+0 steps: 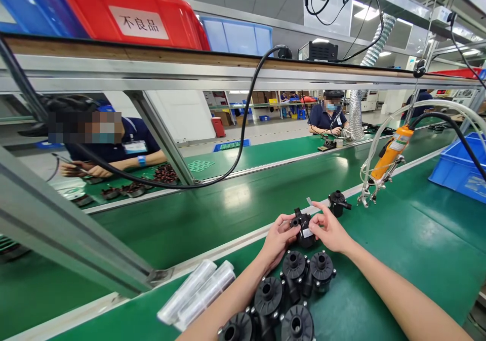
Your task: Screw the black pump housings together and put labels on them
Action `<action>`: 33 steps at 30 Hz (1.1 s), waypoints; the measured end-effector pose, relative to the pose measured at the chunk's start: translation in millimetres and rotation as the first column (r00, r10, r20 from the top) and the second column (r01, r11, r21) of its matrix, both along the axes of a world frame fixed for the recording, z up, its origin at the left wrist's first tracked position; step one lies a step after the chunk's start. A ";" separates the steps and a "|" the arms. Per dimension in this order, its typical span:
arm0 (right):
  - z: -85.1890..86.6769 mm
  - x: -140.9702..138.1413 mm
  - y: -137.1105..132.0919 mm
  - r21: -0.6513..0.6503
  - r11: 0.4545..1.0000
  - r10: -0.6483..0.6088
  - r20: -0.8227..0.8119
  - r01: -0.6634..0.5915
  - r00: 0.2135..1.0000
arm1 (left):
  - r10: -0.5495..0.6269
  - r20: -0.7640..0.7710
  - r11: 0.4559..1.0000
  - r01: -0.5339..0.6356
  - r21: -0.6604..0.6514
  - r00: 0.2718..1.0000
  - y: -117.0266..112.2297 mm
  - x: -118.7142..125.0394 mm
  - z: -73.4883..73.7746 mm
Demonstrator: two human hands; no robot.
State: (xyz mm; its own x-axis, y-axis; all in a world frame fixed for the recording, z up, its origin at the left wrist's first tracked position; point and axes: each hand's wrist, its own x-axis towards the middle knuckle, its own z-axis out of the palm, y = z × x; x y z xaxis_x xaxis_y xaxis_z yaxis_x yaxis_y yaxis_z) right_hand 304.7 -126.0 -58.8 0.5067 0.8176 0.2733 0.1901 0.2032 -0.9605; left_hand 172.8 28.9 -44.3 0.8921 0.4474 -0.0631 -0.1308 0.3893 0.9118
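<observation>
A small black plastic pump [302,226] with a white label on its side is in my left hand [279,237], whose fingers and thumb close round its left side. My right hand [331,229] has its thumb and curled fingers against the pump's right side, while the index finger points out. At that fingertip sits a small pale strip [309,201]; whether it is stuck there or pinched is unclear. Another black pump [337,203] stands just beyond my right hand. Several more pumps [268,295] stand grouped below my hands, round ports facing up.
Two clear plastic rolls [207,293] lie left of my left forearm. An orange power screwdriver [393,151] hangs at the right, near a blue bin [461,166]. A metal rail [243,247] borders the green belt [220,204]. Co-workers sit across it. A red bin [132,16] is overhead.
</observation>
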 end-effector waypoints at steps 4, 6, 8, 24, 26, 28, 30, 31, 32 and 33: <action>7.2 -6.1 -3.1 -0.034 0.999 -0.033 0.090 0.036 0.995 | 0.000 -0.003 1.000 0.000 0.011 1.000 -1.3 0.6 -0.2; 8.2 -7.9 -3.5 -0.044 0.998 -0.049 0.137 0.055 0.989 | 0.001 -0.004 1.000 -0.001 0.017 1.000 -1.2 0.7 -1.0; 7.7 -8.7 -3.6 -0.049 0.996 -0.060 0.179 0.070 0.982 | 0.003 -0.005 1.000 -0.003 0.022 1.000 -0.9 0.8 -1.9; 10.1 -6.6 -7.4 -0.057 0.993 -0.065 0.465 0.104 0.883 | -0.010 -0.005 0.999 0.010 0.044 1.000 1.3 1.2 -3.3; 11.6 -4.7 -9.8 -0.066 0.988 -0.089 0.488 0.138 0.869 | -0.015 -0.007 0.998 0.015 0.054 1.000 1.0 0.3 -2.1; 12.2 -1.8 -12.0 -0.079 0.970 -0.160 0.499 0.228 0.852 | -0.016 -0.007 0.998 0.016 0.068 1.000 0.5 -0.1 -1.6; 11.8 0.3 -12.2 -0.107 0.942 -0.220 0.515 0.317 0.828 | -0.008 0.002 0.996 0.008 0.093 1.000 0.1 0.4 -2.2; 11.2 0.3 -11.0 -0.128 0.931 -0.229 0.527 0.342 0.818 | 0.001 0.012 0.994 -0.002 0.112 1.000 0.2 0.9 -2.8; 10.4 -0.7 -8.9 -0.152 0.923 -0.223 0.540 0.354 0.812 | 0.012 0.028 0.991 -0.016 0.134 1.000 0.4 1.6 -3.5; 9.6 -2.4 -6.1 -0.178 0.917 -0.207 0.554 0.357 0.807 | 0.026 0.046 0.987 -0.033 0.158 0.999 0.8 2.3 -4.1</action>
State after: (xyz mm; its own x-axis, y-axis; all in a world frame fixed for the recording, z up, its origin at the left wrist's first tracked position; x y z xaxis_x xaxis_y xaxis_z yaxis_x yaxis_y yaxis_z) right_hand 302.4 -132.1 -49.2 0.5724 0.7380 0.3574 0.6781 -0.1810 -0.7123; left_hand 175.1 29.7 -48.5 0.8788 0.4746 0.0494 -0.1808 0.2354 0.9549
